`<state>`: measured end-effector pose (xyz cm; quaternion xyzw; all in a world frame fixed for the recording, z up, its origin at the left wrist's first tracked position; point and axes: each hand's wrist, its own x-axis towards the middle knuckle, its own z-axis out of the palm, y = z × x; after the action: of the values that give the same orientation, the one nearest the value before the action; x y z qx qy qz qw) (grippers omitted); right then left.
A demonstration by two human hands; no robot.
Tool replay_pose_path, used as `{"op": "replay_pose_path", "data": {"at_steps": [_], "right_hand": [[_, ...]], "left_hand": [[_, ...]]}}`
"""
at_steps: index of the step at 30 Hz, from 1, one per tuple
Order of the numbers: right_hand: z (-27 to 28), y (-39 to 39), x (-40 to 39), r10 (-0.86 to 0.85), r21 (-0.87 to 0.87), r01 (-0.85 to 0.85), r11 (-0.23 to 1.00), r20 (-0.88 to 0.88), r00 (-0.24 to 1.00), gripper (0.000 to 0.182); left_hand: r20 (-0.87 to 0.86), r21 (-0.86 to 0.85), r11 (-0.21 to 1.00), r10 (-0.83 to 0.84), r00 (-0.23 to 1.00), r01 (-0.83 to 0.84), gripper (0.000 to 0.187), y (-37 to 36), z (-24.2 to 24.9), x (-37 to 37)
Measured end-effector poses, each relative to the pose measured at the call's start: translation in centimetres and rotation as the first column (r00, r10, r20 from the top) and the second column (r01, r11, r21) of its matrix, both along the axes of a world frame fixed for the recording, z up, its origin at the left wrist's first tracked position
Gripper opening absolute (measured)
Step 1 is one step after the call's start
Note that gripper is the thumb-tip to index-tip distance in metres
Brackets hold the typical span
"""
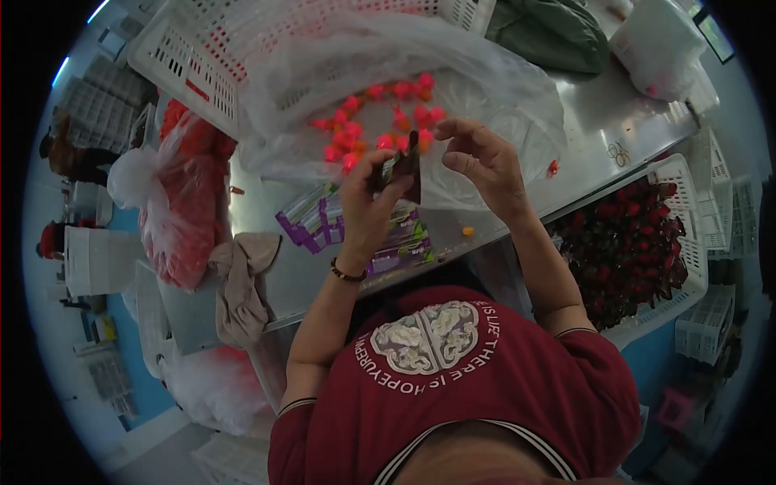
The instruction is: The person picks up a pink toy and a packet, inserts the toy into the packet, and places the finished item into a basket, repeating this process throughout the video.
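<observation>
My left hand [374, 202] is closed around a dark, flat piece [413, 168] with a narrow tip pointing up; its exact kind is hard to make out. To the right, my right hand [489, 166] is raised with thumb and fingers apart, and no object shows in it. Beyond both hands, several small bright pink and orange pieces [353, 133] lie on a clear plastic bag [509, 121]. Purple and green printed packets [323, 217] are spread on the metal table under and beside my left hand.
A white crate [182, 61] stands at the back left, near a tied bag of red items [182, 210]. A beige cloth [242, 291] hangs over the table edge. At right, a white crate [691, 267] holds dark red pieces [626, 242]. One small orange piece [468, 232] lies near the front edge.
</observation>
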<state>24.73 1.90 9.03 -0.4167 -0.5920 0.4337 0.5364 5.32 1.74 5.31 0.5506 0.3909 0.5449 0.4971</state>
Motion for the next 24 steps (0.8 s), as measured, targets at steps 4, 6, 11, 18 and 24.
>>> {"op": "replay_pose_path", "data": {"at_steps": [4,6,11,18,24], "right_hand": [[-2.7,0.1,-1.6,0.038,-0.007,-0.039,0.999,-0.127,0.991,0.034],[-3.5,0.3,-2.0,0.047,-0.070,-0.063,0.996,-0.214,0.976,0.033],[-3.6,0.3,-2.3,0.033,-0.109,-0.046,0.993,-0.121,0.992,0.026],[-3.7,0.5,-3.3,-0.166,0.044,0.168,0.985,-0.051,0.985,0.014],[-4.0,0.4,-3.3,-0.195,0.059,0.197,0.979,-0.029,0.980,0.015]], "left_hand": [[0.040,0.012,0.999,-0.042,0.998,0.042,0.029,-0.1,0.3,1.0],[0.063,0.020,0.999,-0.049,0.997,0.048,0.029,-0.2,0.2,1.5],[0.040,0.045,0.999,-0.015,0.999,0.013,0.026,-0.6,0.0,2.0],[0.286,-0.118,0.985,-0.091,0.954,0.129,0.026,-0.8,-0.9,1.2],[0.557,-0.282,0.931,-0.040,0.829,0.234,0.023,-1.3,0.0,1.8]]}}
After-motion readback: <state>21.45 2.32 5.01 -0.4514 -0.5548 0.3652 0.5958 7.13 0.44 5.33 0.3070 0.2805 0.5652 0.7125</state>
